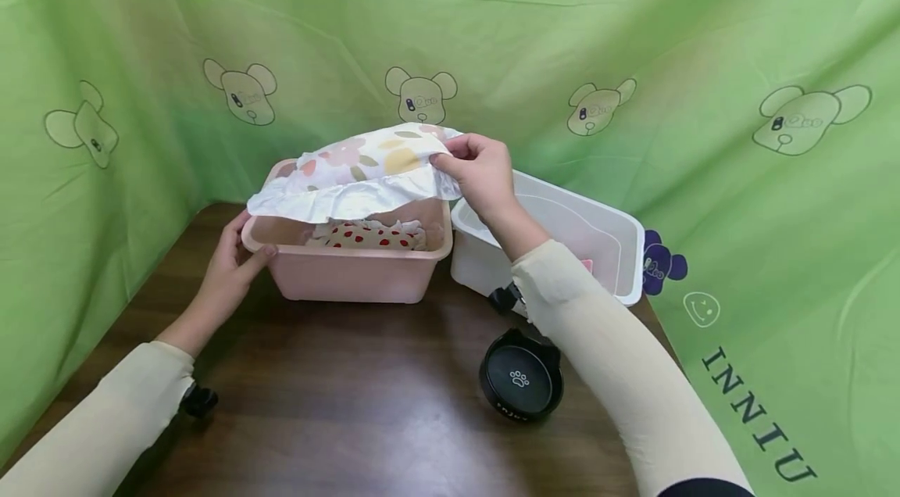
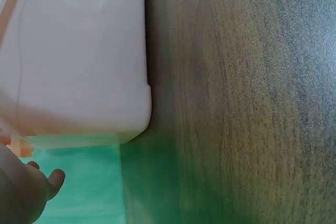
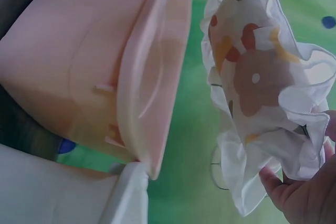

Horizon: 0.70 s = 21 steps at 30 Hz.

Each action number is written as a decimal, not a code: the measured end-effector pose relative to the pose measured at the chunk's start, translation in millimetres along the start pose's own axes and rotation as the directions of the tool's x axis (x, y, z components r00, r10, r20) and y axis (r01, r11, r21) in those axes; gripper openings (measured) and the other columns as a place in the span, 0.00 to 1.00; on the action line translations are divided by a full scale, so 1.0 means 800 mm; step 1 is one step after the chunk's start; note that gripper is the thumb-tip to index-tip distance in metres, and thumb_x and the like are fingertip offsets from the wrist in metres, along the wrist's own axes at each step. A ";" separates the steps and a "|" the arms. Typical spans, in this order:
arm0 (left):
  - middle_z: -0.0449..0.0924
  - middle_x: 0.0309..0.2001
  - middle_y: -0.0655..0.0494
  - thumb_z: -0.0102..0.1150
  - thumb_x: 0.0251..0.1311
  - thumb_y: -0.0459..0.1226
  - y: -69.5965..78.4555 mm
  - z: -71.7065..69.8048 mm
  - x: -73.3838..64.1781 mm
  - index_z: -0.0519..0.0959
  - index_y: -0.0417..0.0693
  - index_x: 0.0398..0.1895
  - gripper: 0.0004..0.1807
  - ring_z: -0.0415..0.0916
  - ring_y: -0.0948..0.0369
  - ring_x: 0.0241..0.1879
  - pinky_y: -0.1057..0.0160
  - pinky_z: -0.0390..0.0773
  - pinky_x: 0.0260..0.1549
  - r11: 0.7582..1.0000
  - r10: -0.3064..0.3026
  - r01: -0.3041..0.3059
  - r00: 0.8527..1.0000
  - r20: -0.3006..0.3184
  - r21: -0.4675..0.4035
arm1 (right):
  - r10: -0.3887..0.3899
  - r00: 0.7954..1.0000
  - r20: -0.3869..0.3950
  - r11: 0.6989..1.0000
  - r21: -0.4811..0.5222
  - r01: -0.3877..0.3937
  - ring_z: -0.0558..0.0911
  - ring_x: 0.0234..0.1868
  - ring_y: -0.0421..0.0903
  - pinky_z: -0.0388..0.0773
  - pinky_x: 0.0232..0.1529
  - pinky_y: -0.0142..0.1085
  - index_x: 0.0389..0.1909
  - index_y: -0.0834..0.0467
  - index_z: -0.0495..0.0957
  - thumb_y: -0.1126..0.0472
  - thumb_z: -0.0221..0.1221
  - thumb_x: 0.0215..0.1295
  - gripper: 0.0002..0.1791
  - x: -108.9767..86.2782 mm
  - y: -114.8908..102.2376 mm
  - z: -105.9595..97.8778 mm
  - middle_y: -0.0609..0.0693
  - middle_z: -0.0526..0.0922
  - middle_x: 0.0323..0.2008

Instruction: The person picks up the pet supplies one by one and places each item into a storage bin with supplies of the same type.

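Note:
My right hand (image 1: pixel 480 173) pinches one end of a white ruffled cloth (image 1: pixel 351 169) printed with flowers in pink, yellow and green. The cloth stretches leftward above a pink plastic bin (image 1: pixel 358 278), its far end near the bin's left rim. In the right wrist view, the cloth (image 3: pixel 257 77) hangs from the fingers beside the bin's rim. My left hand (image 1: pixel 228 259) grips the bin's left front corner, thumb along the front. Inside the bin lies a cream cloth with red dots (image 1: pixel 373 236) and a ruffled edge; the raised cloth hides part of the interior.
To the right, against the pink bin, stands a white plastic bin (image 1: pixel 485 262) with a small pink item (image 1: pixel 587 266) visible inside. A round black dish with a paw print (image 1: pixel 520 378) sits on the brown wooden table (image 1: pixel 337 395). Green printed curtain (image 1: pixel 492 20) surrounds the table.

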<state>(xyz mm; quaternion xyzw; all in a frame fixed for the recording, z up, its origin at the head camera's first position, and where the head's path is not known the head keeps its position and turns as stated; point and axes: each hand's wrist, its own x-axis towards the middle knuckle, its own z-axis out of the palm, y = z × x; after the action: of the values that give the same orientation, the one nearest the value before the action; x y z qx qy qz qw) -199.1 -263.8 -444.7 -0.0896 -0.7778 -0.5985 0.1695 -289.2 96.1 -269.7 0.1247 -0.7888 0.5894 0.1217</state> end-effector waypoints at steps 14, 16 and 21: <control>0.50 0.81 0.44 0.59 0.72 0.34 -0.002 0.005 0.005 0.50 0.45 0.82 0.41 0.60 0.61 0.72 0.84 0.62 0.61 1.000 0.017 -0.017 1.000 -0.022 -0.016 | 0.076 0.992 0.105 0.955 -0.293 -0.043 0.82 0.40 0.44 0.81 0.40 0.34 0.39 0.59 0.87 0.60 0.73 0.57 0.10 0.030 0.022 0.043 0.51 0.88 0.36; 0.51 0.81 0.43 0.59 0.72 0.34 -0.002 0.006 0.005 0.50 0.45 0.82 0.41 0.60 0.60 0.72 0.83 0.62 0.61 1.000 0.016 -0.017 1.000 -0.023 -0.026 | 0.080 0.990 0.117 0.949 -0.313 -0.040 0.82 0.40 0.45 0.81 0.40 0.35 0.38 0.59 0.87 0.60 0.73 0.58 0.09 0.031 0.024 0.048 0.51 0.88 0.37; 0.54 0.80 0.41 0.60 0.71 0.33 -0.002 0.009 0.006 0.51 0.46 0.82 0.42 0.61 0.60 0.72 0.83 0.62 0.61 0.998 0.016 -0.018 1.000 -0.024 -0.056 | 0.080 0.985 0.154 0.934 -0.356 -0.020 0.82 0.40 0.45 0.81 0.39 0.34 0.37 0.58 0.87 0.60 0.73 0.58 0.09 0.032 0.026 0.061 0.51 0.88 0.37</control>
<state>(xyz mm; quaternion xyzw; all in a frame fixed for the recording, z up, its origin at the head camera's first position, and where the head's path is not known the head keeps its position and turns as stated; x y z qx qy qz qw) -205.4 -257.3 -445.8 -0.0939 -0.7580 -0.6195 0.1811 -322.4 53.4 -293.6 0.1295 -0.8921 0.4286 0.0607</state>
